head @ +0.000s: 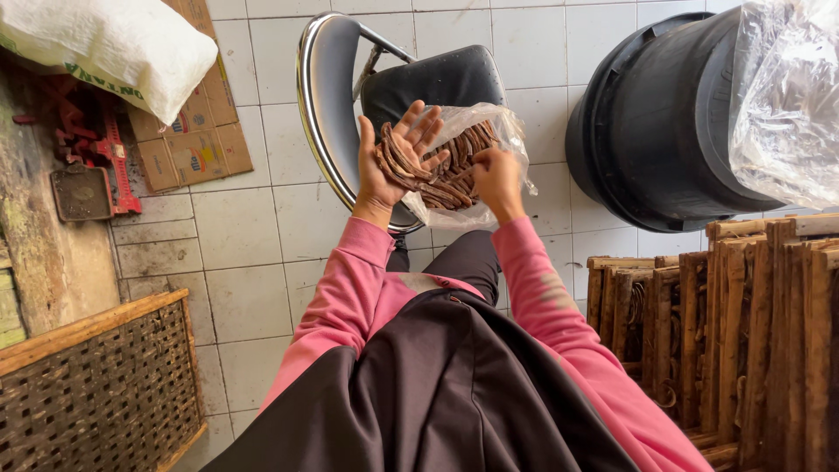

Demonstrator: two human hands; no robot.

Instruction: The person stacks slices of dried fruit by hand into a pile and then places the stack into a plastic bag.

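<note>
My left hand [395, 159] lies palm up with a bunch of thin, curved brown strips [404, 166] across it, fingers spread. My right hand [496, 177] pinches the edge of a clear plastic bag [476, 131] that holds more of the same brown strips [454, 170]. Both hands hover over the dark seat of a chair [437, 83] with a chrome frame. Pink sleeves cover both arms.
A large black bucket [664, 131] stands at the right, clear plastic [786, 96] draped on it. Stacked wooden frames [743, 332] sit at lower right. A woven tray [96, 385] is at lower left, a white sack [114, 44] and flattened cardboard [192, 140] at upper left.
</note>
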